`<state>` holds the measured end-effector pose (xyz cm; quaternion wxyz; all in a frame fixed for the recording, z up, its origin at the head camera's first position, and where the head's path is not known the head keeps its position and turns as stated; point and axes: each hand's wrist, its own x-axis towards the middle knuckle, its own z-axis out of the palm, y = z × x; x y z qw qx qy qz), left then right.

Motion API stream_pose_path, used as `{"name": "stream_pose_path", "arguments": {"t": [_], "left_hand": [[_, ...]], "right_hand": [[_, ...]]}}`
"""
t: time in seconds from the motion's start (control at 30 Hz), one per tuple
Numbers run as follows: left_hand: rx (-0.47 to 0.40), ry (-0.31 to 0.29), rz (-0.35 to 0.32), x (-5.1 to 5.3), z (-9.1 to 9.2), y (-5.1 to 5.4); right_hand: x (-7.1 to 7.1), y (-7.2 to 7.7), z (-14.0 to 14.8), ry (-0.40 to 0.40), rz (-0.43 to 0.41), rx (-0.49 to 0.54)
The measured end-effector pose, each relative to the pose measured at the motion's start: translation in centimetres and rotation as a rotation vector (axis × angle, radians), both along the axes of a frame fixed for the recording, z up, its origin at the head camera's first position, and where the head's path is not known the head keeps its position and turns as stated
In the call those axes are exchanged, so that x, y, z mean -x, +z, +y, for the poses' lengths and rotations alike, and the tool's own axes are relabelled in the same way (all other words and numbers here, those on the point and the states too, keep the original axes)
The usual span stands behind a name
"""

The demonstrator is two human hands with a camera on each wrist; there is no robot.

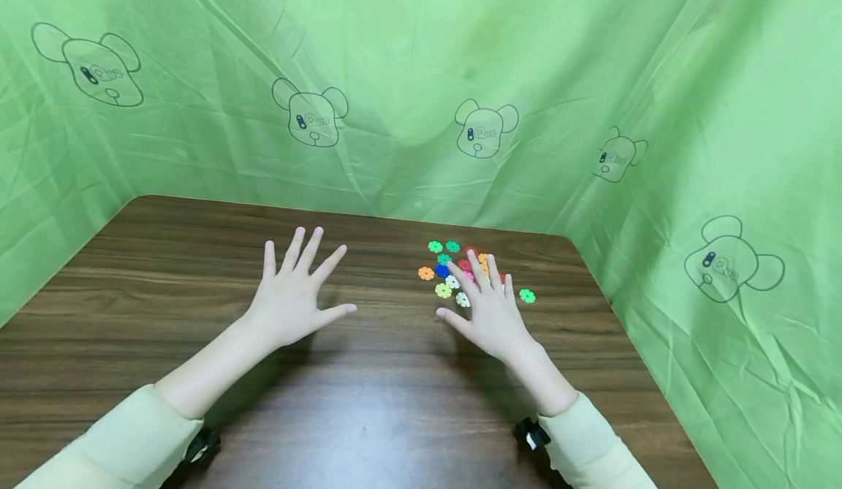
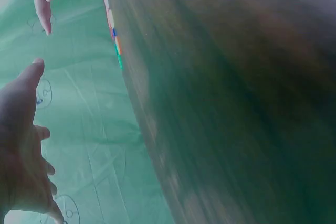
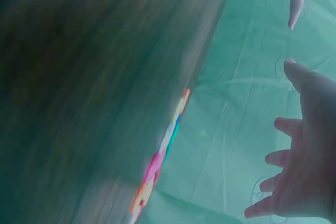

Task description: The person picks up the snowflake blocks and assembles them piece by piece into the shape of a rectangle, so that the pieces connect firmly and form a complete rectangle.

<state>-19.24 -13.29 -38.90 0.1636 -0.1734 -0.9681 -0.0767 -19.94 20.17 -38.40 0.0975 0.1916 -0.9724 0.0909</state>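
The left hand (image 1: 292, 302) is raised above the wood-grain surface (image 1: 197, 270), its grip spread wide, all 5 digits stretched out and apart. The right hand (image 1: 490, 317) is raised too, its grip likewise spread, with the thumb pointing toward the left hand's thumb.

The flower-shaped pieces (image 1: 442, 271) lie loosely clustered toward the far right of the surface, beyond the right hand and partly behind its fingers in the head view; how many are covered is hard to tell. They come in green, blue, orange, red, pink, white and yellow-green. 1 orange piece (image 1: 426, 273) sits at the cluster's left edge, and 1 green piece (image 1: 527, 296) lies apart on the right. The left hand is well apart from them all.

Pale sleeves (image 1: 125, 438) cover both forearms, with a black device (image 1: 200, 445) by each cuff. Behind hangs green cloth (image 1: 395, 36) printed with 5 outlined bear heads (image 1: 314, 120).
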Motion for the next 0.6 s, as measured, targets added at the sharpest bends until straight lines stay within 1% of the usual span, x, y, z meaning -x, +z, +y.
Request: {"name": "stream_pose_path", "arguments": {"t": [0.2,0.4,0.5,0.6], "left_hand": [[-0.014,-0.032,0.009,1.4,1.7,0.1],[-0.037,-0.062,0.011,2.7,3.6,0.2],[-0.048,-0.077,0.018,3.5,4.7,0.1],[-0.052,-0.103,0.022,4.3,5.9,-0.3]], "right_hand": [[1.3,0.0,1.2,-0.019,-0.003,0.043],[2.9,-0.3,2.7,-0.005,-0.008,0.080],[3.8,-0.7,3.6,-0.001,-0.027,0.093],[4.7,-1.1,4.6,0.016,-0.069,0.112]]}}
